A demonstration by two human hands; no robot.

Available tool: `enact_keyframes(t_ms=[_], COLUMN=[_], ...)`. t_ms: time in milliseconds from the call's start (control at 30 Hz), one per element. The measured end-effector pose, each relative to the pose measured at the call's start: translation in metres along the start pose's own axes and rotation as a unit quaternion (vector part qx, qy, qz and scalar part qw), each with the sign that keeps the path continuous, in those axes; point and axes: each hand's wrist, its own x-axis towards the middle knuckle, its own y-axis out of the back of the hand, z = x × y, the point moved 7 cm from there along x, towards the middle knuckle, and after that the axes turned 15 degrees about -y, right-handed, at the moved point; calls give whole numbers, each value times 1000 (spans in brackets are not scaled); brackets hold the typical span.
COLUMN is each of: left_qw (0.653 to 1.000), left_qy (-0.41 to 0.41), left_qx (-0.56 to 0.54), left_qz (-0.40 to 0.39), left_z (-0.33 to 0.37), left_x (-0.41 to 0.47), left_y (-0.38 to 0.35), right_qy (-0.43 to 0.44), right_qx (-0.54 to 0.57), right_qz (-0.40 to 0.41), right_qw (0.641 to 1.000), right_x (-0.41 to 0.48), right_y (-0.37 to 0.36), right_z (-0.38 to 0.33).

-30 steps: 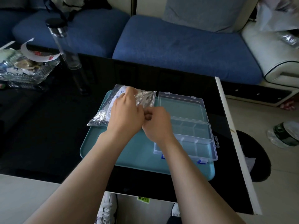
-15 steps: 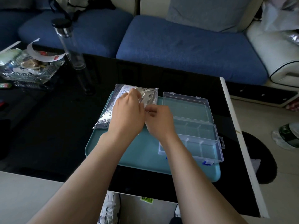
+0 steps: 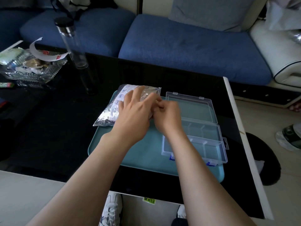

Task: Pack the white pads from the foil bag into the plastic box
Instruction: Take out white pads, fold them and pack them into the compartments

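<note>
Where fingers (image 3: pixel 132 97) meet, foil bag (image 3: pixel 112 111) edge, apparently pinched.

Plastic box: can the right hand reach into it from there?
Probably yes. The right hand is just beside the plastic box, its lid lies open, and nothing stands between them. Its fingers are curled at the foil bag, though.

Bare teal tray (image 3: pixel 146 154) at lower centre lies open for passage; foil bag (image 3: pixel 112 115) blocks upper left; plastic box (image 3: pixel 203 128) fills the right.
</note>
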Motion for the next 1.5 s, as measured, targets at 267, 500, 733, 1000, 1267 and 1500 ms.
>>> enact_keyframes(t_ms=[267, 500, 733, 1000, 1267, 1500], left_qw=[999, 999, 998, 996, 993, 992], left_qy=[37, 48, 3, 27, 52, 64], left_qx=[-21, 3, 59, 70, 98, 98], left_qz=[-3, 9, -34, -39, -51, -51], left_z=[-10, -8, 8, -6, -6, 3], left_x=[-1, -2, 2, 2, 0, 4], left_y=[-4, -2, -11, -14, -18, -16], right_qy=[-72, -96, -32, 70, 60, 12], right_qx=[95, 142, 6, -8, 35, 96], right_qz=[-84, -72, -55, -46, 66, 98], right_qw=[989, 983, 998, 996, 995, 990], right_x=[-1, -3, -10, -12, -4, 3], right_y=[-4, 16, 6, 13, 50, 63], right_z=[10, 11, 6, -8, -4, 13])
